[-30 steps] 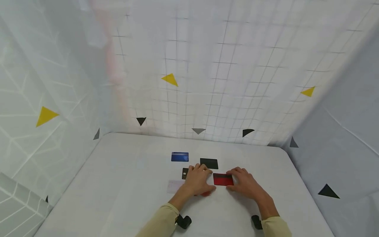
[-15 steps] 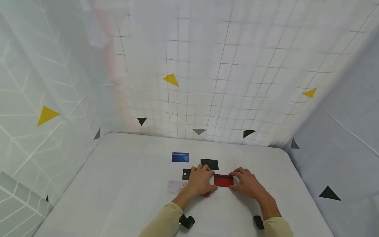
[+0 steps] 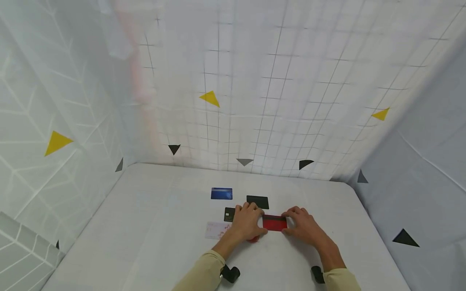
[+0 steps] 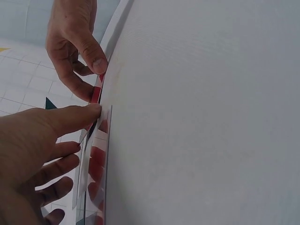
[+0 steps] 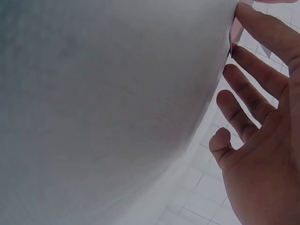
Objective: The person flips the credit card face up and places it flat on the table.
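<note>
A red card with a dark stripe [image 3: 274,224] lies flat on the white table between both hands. My left hand [image 3: 246,222] holds its left end, thumb at the near corner and forefinger at the far one. At the right end, my right hand [image 3: 302,226] grips the card the same way; in the right wrist view its other fingers [image 5: 229,103] are spread and loosely bent. Partly under the left hand are a dark chip card [image 3: 229,214], a pale card with a pink pattern [image 3: 217,230] and a red card, mostly hidden [image 3: 253,239].
Farther back lie a blue card [image 3: 221,193] and a black card [image 3: 257,201], the latter just beyond the left fingers. White sheeting with grid lines [image 3: 255,101] rises behind the table [image 3: 153,226], and more sheeting stands on both sides.
The left hand has shifted slightly right, uncovering more of the pale card. The right fingertips have slid a little right along the striped red card, which sits very slightly nearer me.
</note>
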The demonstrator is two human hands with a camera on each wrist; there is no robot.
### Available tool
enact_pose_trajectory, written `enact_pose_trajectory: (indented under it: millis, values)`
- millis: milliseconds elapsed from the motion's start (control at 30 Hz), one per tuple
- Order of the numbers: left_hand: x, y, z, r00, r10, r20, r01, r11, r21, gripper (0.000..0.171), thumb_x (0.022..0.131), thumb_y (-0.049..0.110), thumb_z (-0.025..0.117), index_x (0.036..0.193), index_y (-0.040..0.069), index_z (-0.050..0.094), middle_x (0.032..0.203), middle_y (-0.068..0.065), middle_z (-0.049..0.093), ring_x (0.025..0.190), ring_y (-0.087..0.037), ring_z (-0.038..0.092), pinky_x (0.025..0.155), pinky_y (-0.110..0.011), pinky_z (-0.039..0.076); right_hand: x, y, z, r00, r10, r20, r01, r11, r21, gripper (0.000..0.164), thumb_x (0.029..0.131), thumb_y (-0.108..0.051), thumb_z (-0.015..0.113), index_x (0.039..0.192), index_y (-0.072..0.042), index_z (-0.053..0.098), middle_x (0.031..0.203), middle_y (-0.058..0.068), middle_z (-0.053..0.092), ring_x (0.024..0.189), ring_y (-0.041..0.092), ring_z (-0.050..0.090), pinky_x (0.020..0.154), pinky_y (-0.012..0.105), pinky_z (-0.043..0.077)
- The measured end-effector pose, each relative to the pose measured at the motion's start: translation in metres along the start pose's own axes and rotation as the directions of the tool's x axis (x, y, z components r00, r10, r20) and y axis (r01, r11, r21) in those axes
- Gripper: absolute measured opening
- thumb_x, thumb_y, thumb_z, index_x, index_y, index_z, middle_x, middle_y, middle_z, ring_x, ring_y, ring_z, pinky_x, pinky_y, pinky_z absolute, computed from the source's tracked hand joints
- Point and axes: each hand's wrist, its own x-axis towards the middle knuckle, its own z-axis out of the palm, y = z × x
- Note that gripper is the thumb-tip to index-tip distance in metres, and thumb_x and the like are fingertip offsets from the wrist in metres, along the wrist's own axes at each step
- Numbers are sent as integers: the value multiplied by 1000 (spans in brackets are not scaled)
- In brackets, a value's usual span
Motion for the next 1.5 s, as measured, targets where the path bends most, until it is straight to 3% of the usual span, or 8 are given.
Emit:
enact_pose_trajectory:
  millis: [867,1233,1500]
  values:
    - [-2,-1,-3,999,10,-31,-10,1000,-2,54,78,59,78,123,29,71,121,6,63,113,-18,52,93,-43,38,-3,-5,-1,1000,-27,-14,27,999,-27,48,78,-33,85,120,-18,69,115,-1,64,112,25,54,91,57,45]
    - [-7,-10,-4,999,32,-43,-33,999,-26,52,79,59,77,122,31,71,118,7,63,109,-17,52,93,-44,38,-4,-12,-1,999,-35,-3,35,999,-37,60,73,-41,88,125,-18,69,115,-1,62,113,24,53,92,54,44]
    - [-15,-23,-9,998,29,-50,-33,996,-79,52,78,61,76,122,32,71,117,8,64,108,-16,53,90,-43,38,-2,-21,-1,996,-81,-27,80,996,-34,56,73,-42,88,121,-22,69,112,-6,60,110,20,52,92,52,44]
